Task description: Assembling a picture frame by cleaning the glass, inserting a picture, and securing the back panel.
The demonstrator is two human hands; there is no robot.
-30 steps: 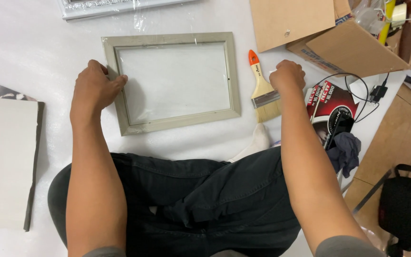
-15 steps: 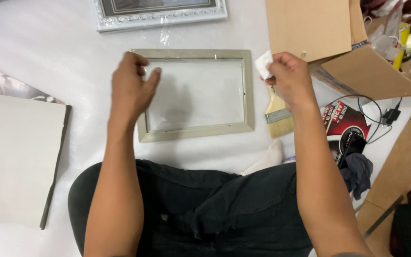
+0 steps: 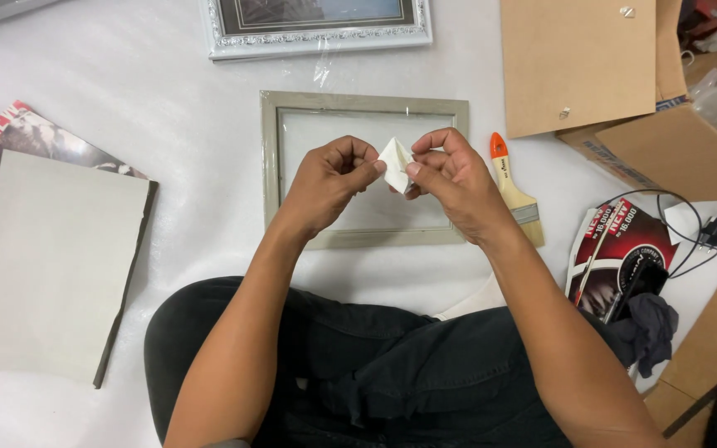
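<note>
Small white folded cloth (image 3: 394, 163) held above the grey frame (image 3: 364, 169), pinched from both sides: left hand (image 3: 330, 178) fingers closed on its left edge, right hand (image 3: 451, 181) fingers closed on its right edge. Frame lies flat on the white floor (image 3: 126, 99), just in front of the person's crossed legs. Paintbrush (image 3: 514, 192) with orange handle just right of frame. Brown board (image 3: 578, 62) and cardboard box (image 3: 674, 149) further right. White ornate picture frame (image 3: 317, 35) above it. Grey board (image 3: 47, 261) well left of frame
</note>
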